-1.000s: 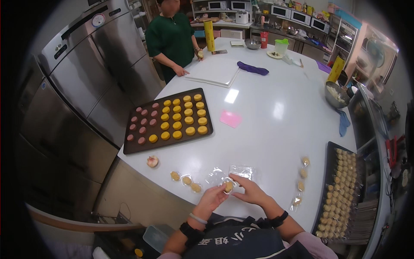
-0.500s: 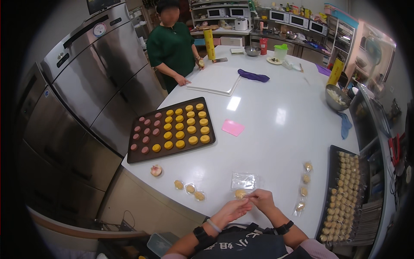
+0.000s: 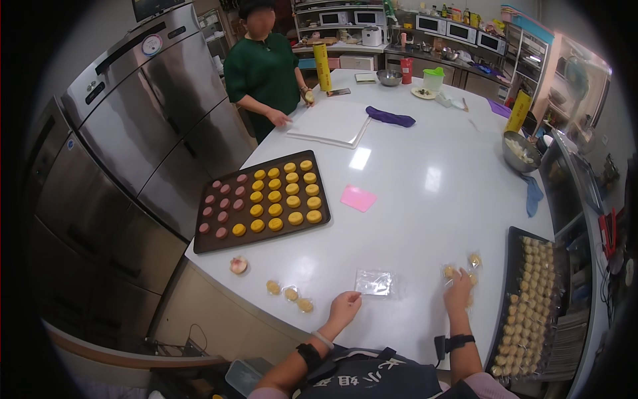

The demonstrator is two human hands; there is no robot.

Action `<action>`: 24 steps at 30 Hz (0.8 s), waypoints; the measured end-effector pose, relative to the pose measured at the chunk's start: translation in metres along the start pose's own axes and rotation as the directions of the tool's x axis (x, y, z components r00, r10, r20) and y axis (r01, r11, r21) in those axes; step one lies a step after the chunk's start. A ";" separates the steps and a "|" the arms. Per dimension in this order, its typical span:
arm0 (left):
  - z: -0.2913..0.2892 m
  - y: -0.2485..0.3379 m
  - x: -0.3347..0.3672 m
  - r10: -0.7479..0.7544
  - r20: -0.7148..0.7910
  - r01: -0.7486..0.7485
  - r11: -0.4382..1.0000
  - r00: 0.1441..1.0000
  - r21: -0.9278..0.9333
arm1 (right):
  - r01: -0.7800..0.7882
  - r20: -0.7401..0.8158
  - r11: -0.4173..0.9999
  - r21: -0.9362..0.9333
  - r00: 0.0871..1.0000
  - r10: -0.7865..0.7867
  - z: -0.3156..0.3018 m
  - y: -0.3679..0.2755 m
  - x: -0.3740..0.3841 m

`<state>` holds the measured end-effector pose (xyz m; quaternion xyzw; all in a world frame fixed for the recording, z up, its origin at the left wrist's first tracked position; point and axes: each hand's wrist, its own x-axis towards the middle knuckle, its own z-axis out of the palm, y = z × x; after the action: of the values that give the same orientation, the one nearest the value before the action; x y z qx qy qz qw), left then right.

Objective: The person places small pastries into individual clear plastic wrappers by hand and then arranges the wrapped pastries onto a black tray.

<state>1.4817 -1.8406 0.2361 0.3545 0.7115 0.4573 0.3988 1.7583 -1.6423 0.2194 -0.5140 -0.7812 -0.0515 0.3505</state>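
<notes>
My right hand is closed at its fingertips on a small bagged pastry, on the right part of the table. Right beside it runs a short row of other bagged pastries, partly hidden by the hand. My left hand has its fingers curled together at the lower left corner of a stack of clear plastic bags; whether it grips a bag is too small to make out. Further left, unwrapped-looking yellow pastries lie in a short slanting line.
A dark baking tray of pink and yellow rounds lies to the left, near a peach-like bun. Another tray, full of bagged pastries, sits at the right edge. A pink card lies mid-table. Across it stands a person in green.
My right hand has carried the bagged pastry from in front of me rightward to the row. My left hand has drawn back slightly left, to the bags' corner.
</notes>
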 end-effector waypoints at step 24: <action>0.021 0.002 0.007 0.256 0.122 -0.268 0.673 0.959 0.690 | -0.666 0.838 0.635 0.393 0.543 0.051 0.065 -0.130 -0.006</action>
<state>1.4978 -1.8259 0.2304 0.5804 0.7698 0.2033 0.1706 1.6186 -1.6792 0.2036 -0.4802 -0.6760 0.5387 0.1490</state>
